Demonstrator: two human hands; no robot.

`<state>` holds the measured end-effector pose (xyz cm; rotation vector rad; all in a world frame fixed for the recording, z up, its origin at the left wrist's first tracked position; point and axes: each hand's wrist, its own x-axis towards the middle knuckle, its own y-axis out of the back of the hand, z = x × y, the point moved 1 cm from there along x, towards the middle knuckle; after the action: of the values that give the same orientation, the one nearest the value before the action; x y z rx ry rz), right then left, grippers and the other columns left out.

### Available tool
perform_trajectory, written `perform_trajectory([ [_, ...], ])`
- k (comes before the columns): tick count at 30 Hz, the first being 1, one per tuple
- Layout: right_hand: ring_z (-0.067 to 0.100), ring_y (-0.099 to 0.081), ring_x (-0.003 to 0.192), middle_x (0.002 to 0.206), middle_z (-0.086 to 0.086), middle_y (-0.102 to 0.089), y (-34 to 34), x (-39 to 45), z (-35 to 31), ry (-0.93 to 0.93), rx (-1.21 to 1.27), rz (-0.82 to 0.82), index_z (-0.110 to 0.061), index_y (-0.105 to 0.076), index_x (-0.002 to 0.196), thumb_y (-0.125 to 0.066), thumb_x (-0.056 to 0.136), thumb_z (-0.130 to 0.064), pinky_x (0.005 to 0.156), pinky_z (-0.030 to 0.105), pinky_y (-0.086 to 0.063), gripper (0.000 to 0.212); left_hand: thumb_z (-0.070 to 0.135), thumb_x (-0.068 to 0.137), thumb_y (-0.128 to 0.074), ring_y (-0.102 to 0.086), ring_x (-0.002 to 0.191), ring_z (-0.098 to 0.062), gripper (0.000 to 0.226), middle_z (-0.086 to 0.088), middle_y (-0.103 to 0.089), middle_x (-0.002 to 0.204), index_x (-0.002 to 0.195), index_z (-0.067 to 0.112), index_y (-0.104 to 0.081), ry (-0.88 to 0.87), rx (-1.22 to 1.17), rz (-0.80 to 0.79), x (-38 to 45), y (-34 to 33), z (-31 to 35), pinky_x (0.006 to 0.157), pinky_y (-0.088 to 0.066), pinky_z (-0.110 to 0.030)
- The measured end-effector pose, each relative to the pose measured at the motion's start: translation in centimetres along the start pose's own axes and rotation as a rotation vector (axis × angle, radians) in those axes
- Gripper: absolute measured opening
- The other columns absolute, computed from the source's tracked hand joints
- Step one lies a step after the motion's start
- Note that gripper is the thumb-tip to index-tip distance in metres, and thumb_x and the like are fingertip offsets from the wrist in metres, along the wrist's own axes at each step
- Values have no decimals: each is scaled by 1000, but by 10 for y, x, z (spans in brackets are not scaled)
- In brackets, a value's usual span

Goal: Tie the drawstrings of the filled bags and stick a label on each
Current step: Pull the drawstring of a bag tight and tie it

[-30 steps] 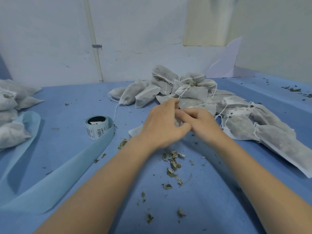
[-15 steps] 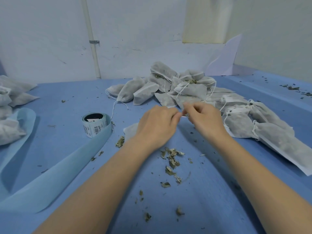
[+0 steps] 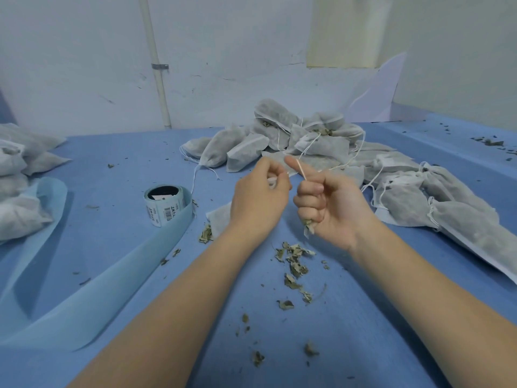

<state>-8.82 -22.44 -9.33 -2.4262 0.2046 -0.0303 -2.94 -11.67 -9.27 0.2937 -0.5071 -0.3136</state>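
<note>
Drawstring (image 3: 301, 170) runs taut over the middle of the blue surface between the left hand (image 3: 258, 200), fingers curled pinching one end, and the right hand (image 3: 331, 208), fist curled round the other; their bag (image 3: 221, 219) lies mostly hidden beneath. Pulling too hard could snap the thin cord or spill more dried leaves (image 3: 293, 264). Filled bags (image 3: 302, 141) are piled toward the far edge; label roll (image 3: 165, 204) stands left of the hands.

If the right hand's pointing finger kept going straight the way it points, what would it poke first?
Probably the pile of filled bags behind it. The right hand has its forefinger stretched up and away, towards that heap. Depth is hard to judge, so it may pass just over the flat bag nearest it.
</note>
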Motion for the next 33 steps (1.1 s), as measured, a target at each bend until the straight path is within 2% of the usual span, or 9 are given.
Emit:
perform_trajectory([
  [5, 8, -12, 51, 54, -7, -32, -1, 0, 5, -61, -242, -71, -40, -61, 118, -34, 85, -3, 40, 17, -9, 56, 25, 87, -58, -57, 77, 0, 5, 14, -66, 83, 82, 24, -57, 34, -48, 93, -2, 1, -3, 67, -41, -14],
  [9, 9, -19, 50, 55, -7, -36, -3, -2, 6, -27, -545, 7, -50, -59, 120, -35, 87, -6, 39, 18, -15, 61, 29, 87, -59, -51, 67, 6, 16, 20, -61, 70, 73, 23, -56, 1, -31, 105, -5, 3, -5, 60, -37, -8],
  [12, 10, -21, 48, 54, -8, -37, -3, -4, 5, 24, -715, 81, -51, -59, 121, -35, 85, -5, 37, 18, -19, 62, 35, 89, -57, -49, 62, -2, 20, 20, -57, 61, 74, 22, -57, -27, 29, 78, -7, 1, -5, 58, -36, -16],
  [16, 8, -24, 45, 56, -8, -42, -4, -5, 5, 132, -901, 165, -52, -62, 114, -38, 87, -6, 38, 18, -23, 59, 28, 87, -58, -54, 73, -12, 14, 10, -65, 77, 80, 17, -62, -17, 85, 84, -7, 0, -2, 70, -43, -27],
  [18, 6, -25, 44, 59, -5, -43, -4, -5, 5, 207, -963, 192, -49, -65, 113, -40, 87, -5, 39, 17, -25, 56, 26, 88, -56, -58, 79, -13, 15, 7, -69, 83, 80, 17, -63, 13, 83, 81, -6, 1, -1, 73, -45, -28],
  [22, 3, -35, 41, 50, -11, -43, -4, -6, 4, 378, -1059, 253, -32, -65, 99, -48, 87, -5, 45, 14, -30, 34, 25, 90, -53, -56, 71, 3, 17, 12, -68, 71, 81, 20, -67, 84, 26, 60, -4, 4, 0, 61, -37, -5],
  [27, 4, -37, 44, 45, -15, -46, 6, -3, 0, 358, -1027, 310, -20, -62, 85, -62, 89, -17, 46, 17, -31, 5, 24, 90, -55, -57, 69, -3, 23, 11, -66, 65, 70, 24, -65, 158, -175, 18, -3, 6, 0, 72, -44, -22],
  [30, 1, -38, 44, 48, -17, -49, 11, -1, -1, 305, -1039, 287, -19, -69, 83, -65, 89, -28, 48, 17, -31, 11, 16, 91, -57, -57, 73, -13, 28, 6, -63, 65, 64, 22, -63, 186, -339, -21, -2, 6, -2, 83, -45, -34],
  [33, -10, -48, 43, 48, -26, -54, 13, -3, -2, 281, -1066, 244, -15, -75, 89, -66, 88, -35, 42, 6, -33, 22, 8, 90, -57, -55, 61, -9, 26, 4, -59, 59, 66, 14, -64, 230, -519, -101, -4, 7, 1, 65, -43, -18],
])
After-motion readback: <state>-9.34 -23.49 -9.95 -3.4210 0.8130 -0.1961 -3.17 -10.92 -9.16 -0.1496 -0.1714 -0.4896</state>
